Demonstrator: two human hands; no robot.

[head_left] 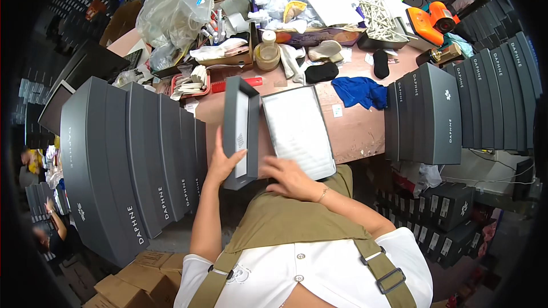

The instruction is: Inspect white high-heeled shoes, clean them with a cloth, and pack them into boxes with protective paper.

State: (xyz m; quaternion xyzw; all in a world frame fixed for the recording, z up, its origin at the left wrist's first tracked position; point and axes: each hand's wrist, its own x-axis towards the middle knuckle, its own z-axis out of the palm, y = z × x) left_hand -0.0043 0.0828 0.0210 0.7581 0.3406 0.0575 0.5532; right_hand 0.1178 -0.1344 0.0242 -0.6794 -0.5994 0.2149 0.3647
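My left hand [224,161] grips a dark grey shoe box lid [230,114] stood up on its side, thumb over the near wall and fingers on the outer face. The lid's pale inside faces right. Just right of it lies an open shoe box [332,147] lined with white tissue paper [298,128], at the table's near edge. My right hand [292,179] hovers by the box's near left corner, fingers apart, slightly blurred and with nothing in them. Whether anything lies under the tissue is hidden.
Stacks of grey shoe boxes [103,159] flank the table on the left, with more boxes [436,114] on the right. Farther back are a glass jar [267,54], a blue cloth [359,92], black pads [321,72], a tray of white sticks [381,20] and an orange tool [425,25].
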